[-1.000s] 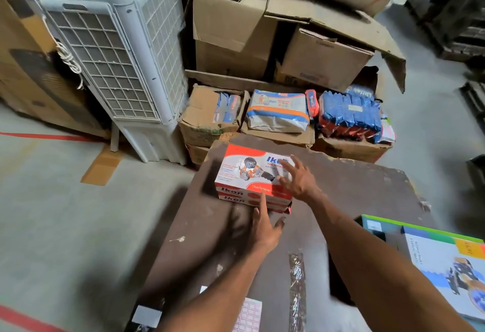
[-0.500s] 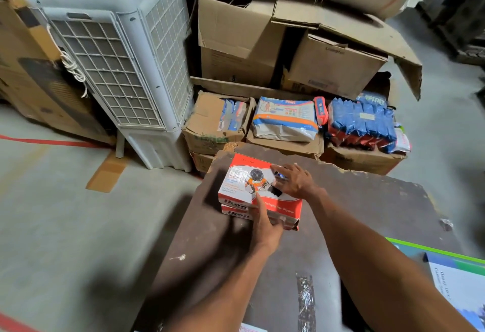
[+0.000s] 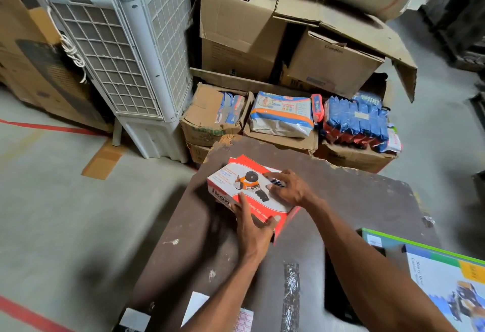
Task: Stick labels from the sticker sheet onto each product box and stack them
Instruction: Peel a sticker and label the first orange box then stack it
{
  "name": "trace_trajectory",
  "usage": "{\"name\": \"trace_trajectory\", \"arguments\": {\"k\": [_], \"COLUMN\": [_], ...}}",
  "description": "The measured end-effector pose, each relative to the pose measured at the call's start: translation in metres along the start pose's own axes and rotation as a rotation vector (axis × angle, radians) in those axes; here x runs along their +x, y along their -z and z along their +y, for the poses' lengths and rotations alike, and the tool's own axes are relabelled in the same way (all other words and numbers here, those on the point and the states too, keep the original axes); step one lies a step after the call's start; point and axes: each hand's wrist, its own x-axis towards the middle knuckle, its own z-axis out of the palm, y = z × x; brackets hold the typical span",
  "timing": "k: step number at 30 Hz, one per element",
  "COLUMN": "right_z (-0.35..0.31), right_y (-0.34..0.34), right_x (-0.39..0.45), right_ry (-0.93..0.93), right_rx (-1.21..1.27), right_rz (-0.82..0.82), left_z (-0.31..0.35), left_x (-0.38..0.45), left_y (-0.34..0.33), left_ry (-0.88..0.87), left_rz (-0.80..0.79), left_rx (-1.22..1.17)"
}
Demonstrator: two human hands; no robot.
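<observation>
Lifted askew since a second ago, the one red-and-white Ikon tape-dispenser box (image 3: pixel 252 195) near the worktop's (image 3: pixel 367 200) far edge is gripped by left hand (image 3: pixel 253 229), right hand (image 3: pixel 291 188) lying flat on top.

glossy printed card on the product box (image 3: pixel 252 195); rough, scuffed, paint-flecked dark board for the table (image 3: pixel 354 200); matt brown corrugated cartons (image 3: pixel 236 29); smooth white plastic cooler (image 3: pixel 126 42); shiny plastic packets (image 3: pixel 357 119).

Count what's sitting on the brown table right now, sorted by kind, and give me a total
Red-and-white cardboard product boxes, under both hands: 1
Green-edged printed cardboard box at the right edge: 1
Pink-gridded sticker sheet at the near edge: 1
Plain white paper pieces by it: 2
Total: 5
</observation>
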Motion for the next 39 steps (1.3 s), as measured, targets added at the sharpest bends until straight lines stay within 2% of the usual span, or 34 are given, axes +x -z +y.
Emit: {"name": "trace_trajectory", "arguments": {"k": [3,7,10,17,22,28,32,34,37,39], "right_z": [-0.006,-0.017,-0.032,-0.043,-0.037,-0.020,-0.013,-0.016,-0.019,-0.018], "right_y": [0.001,0.001,0.003,-0.005,-0.019,-0.045,-0.053,-0.058,-0.071,-0.082], "right_x": [-0.031,-0.064,-0.095,-0.143,-0.172,-0.190,-0.191,-0.193,-0.201,-0.206], "right_ry": [0.035,0.009,-0.002,-0.148,-0.378,-0.480,-0.426,-0.330,0.019,0.262], "right_rx": [0.145,0.389,0.476,0.648,0.723,0.832,0.874,0.811,0.535,0.288], "right_rz": [0.021,0.048,0.075,-0.004,-0.100,-0.094,-0.054,0.060,0.373,0.487], "left_z": [-0.002,-0.008,-0.013,0.015,0.005,0.015,0.004,-0.004,-0.009,-0.013], "left_x": [-0.013,-0.024,-0.030,-0.059,-0.060,-0.079,-0.073,-0.069,-0.064,-0.060], "left_y": [0.021,0.055,0.077,0.104,0.115,0.110,0.105,0.106,0.105,0.104], "left_ry": [-0.014,0.094,0.159,0.329,0.420,0.300,0.126,0.096,0.064,0.060], "left_rz": [-0.021,-0.070,-0.155,-0.257,-0.284,-0.426,-0.472,-0.476,-0.464,-0.460], "left_rx": [-0.087,-0.198,-0.217,-0.349,-0.278,-0.046,0.029,0.017,-0.026,-0.052]}}
